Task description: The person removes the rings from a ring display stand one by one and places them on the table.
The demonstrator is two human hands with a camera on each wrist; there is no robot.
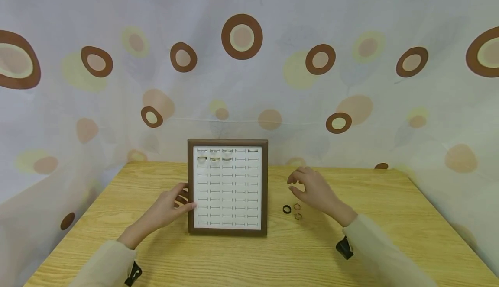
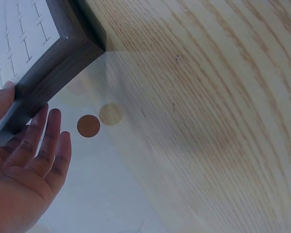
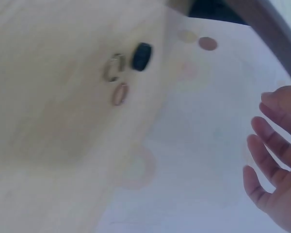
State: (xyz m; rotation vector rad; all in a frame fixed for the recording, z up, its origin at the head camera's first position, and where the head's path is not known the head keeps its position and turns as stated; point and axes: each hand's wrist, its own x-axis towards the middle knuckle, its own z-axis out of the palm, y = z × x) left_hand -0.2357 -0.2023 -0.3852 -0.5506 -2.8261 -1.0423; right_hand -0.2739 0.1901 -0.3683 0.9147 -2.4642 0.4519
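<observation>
Okay so your left hand (image 1: 171,204) has the brown-framed ring display (image 1: 264,191) by its left side, thumb over the front edge of the frame and the other fingers round behind it. The display stands upright-ish on the wooden tabletop (image 1: 230,256), a bit left of the middle, and rings sit in its slots: silvery ones (image 1: 215,150) in the top row, more (image 1: 215,159) in the second row starting from the left. Your right hand (image 1: 315,191) is off to the display's right, toward the tabletop's back edge, fingers loosely bent with a gap to the thumb, and I can't spot anything in them. Three loose rings lie on the tabletop between the display and your right forearm: a black one (image 1: 286,209), a thin coppery one (image 1: 297,207) and a goldish one (image 1: 298,216). They're all just on your side of those right fingertips, near but not touching, with the black one closest to the display's right edge. The right wrist view is blurry there, but it also shows the trio clear of your fingers.
</observation>
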